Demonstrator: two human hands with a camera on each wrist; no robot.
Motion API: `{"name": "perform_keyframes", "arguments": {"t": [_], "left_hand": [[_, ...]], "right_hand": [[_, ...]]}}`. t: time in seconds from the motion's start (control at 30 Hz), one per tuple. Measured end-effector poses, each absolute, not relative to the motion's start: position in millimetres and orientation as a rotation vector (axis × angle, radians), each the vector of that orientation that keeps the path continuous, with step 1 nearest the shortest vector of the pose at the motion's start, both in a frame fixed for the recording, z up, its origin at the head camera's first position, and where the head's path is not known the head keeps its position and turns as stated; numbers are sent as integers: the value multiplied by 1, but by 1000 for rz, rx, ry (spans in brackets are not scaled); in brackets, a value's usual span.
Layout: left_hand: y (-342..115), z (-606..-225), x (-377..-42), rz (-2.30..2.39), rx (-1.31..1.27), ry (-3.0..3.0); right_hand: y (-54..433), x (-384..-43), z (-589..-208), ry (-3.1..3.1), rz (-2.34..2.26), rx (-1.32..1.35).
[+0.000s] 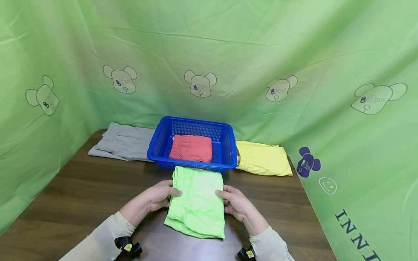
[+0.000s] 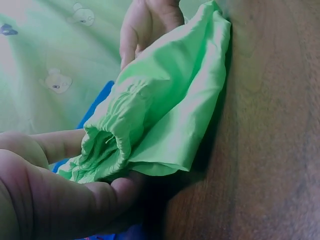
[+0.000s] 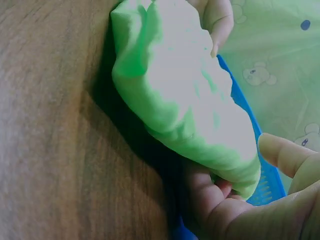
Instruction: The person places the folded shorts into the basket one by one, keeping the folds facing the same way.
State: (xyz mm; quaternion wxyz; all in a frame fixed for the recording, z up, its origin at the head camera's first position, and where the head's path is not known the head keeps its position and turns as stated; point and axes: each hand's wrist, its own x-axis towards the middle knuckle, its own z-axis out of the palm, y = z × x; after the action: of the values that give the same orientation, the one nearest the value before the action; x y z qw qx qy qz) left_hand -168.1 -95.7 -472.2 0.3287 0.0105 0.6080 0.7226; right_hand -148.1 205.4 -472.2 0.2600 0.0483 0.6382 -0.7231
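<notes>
Folded lime-green shorts (image 1: 199, 203) with a gathered elastic waistband are held above the table, just in front of the blue basket (image 1: 192, 165). My left hand (image 1: 160, 195) grips their left side, thumb on top and fingers underneath; the left wrist view shows the waistband opening (image 2: 107, 145) by that thumb. On the other side my right hand (image 1: 236, 204) holds the folded edge in the same way. In the right wrist view, fingers (image 3: 205, 192) support the cloth from below. Inside the basket lies a folded red garment (image 1: 191, 148).
Left of the basket lies a folded grey garment (image 1: 127, 141), and to its right a folded yellow garment (image 1: 262, 157) with a gathered waistband. All rest on a brown wooden table (image 1: 81, 188). Green printed cloth (image 1: 228, 47) hangs around the table's back and sides.
</notes>
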Motion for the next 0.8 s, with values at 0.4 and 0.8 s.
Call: {"name": "perform_keyframes", "arguments": {"t": [0.4,0.8], "left_hand": [[-98,-475,-172,1902,124,1508],[-100,-470,-174,1902,138,1497]], "right_hand": [[204,-148,-473,1711,-1981,89],[203,-149,-471,1695,-2011,71]]}}
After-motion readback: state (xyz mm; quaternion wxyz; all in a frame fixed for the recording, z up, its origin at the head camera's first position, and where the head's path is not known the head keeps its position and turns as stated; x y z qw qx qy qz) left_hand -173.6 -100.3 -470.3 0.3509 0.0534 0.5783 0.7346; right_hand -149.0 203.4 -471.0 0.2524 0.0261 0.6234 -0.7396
